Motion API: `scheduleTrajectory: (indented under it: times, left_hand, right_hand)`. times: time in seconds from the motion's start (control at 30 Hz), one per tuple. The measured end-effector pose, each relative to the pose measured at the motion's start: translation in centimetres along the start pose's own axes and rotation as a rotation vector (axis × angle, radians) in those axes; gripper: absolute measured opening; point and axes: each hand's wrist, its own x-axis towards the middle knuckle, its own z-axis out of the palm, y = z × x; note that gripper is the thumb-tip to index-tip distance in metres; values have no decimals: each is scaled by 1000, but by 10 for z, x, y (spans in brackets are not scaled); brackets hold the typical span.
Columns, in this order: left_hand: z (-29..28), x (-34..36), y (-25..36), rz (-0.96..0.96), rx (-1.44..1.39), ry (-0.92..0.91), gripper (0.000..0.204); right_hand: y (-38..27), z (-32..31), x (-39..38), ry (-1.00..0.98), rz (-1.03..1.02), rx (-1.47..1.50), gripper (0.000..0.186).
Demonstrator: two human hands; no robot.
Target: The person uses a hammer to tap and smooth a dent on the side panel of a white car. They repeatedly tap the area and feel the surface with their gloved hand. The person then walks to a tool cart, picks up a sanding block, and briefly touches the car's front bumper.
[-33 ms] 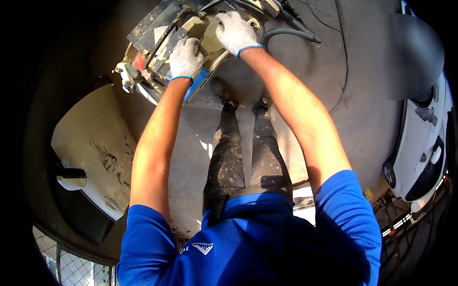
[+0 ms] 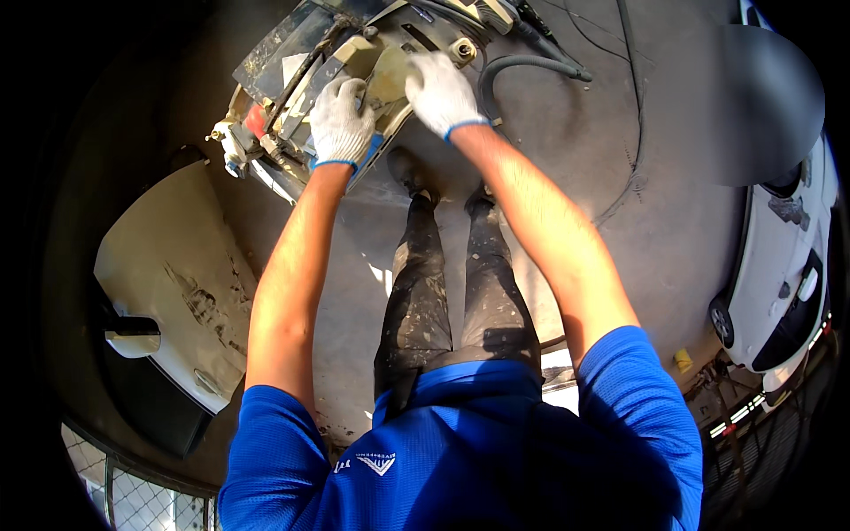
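Both hands wear white knitted gloves with blue cuffs, over a cluttered work cart. My left hand (image 2: 341, 122) is at the cart's near edge with its fingers curled; whatever is under the fingertips is hidden. Beside it lies or is held a round, flat yellowish disc (image 2: 388, 76). My right hand (image 2: 441, 96) meets that disc's right edge, its fingers bent and slightly blurred. Past the right hand sit a dark narrow strip (image 2: 420, 37) and a pale fitting with a round opening (image 2: 461, 51).
A red-handled spray tool (image 2: 255, 120) hangs at the cart's left side. A thick grey hose (image 2: 540, 62) curves off to the right, and a thin cable (image 2: 636, 115) runs along the floor. A scuffed car door (image 2: 190, 274) stands left; a white car (image 2: 779, 274) is far right.
My right hand has drawn back toward me, uncovering the dark strip and more of the pale fitting. My left hand has shifted slightly nearer too.
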Motion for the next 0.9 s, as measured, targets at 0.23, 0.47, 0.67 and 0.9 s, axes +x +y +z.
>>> scheduleTrajectory:
  times: [0.23, 0.47, 0.67, 0.9]
  left_hand:
    - [-10, -92, 37, -205, -339, -323, 37]
    - [33, -185, 43, -268, -414, -700, 18]
    - [44, -170, 91, -322, -129, -867, 24]
    - [67, -145, 111, -424, -222, -791, 41]
  right_hand:
    - [123, 32, -228, -661, 677, 27, 37]
    - [179, -7, -338, -748, 878, -59, 36]
    - [243, 11, -348, -475, 1010, 173, 30]
    - [259, 20, -383, -438, 1114, 222, 30]
